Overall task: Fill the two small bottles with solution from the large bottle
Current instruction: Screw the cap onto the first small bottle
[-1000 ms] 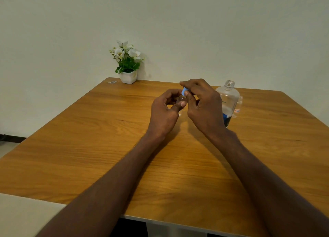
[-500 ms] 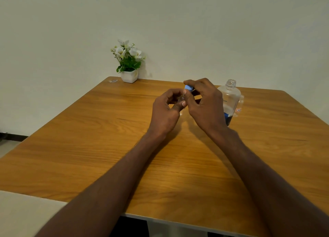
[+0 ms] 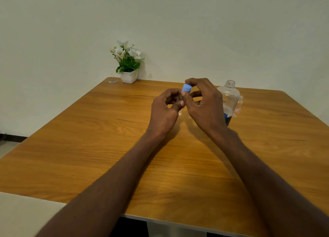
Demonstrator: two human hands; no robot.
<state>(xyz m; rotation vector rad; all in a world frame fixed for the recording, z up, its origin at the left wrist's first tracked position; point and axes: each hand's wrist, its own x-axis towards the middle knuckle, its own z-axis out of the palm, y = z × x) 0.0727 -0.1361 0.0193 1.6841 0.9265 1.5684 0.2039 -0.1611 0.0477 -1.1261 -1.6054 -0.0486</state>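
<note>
My left hand (image 3: 164,110) grips a small clear bottle (image 3: 180,99), mostly hidden by the fingers. My right hand (image 3: 204,103) pinches the bottle's blue cap (image 3: 186,88) at its top; I cannot tell whether the cap is on or off the neck. Behind my right hand stands the large clear bottle (image 3: 229,96), uncapped, with dark liquid at its bottom. Another small clear bottle (image 3: 239,106) with a red-marked label stands just right of the large one, partly hidden behind it.
A wooden table (image 3: 89,139) carries everything. A white pot with white flowers (image 3: 128,64) stands at the far left corner by the wall. A small clear object (image 3: 112,81) lies left of the pot.
The blue cap in my right fingers has risen a little above the small bottle. Both hands stay together at the same spot.
</note>
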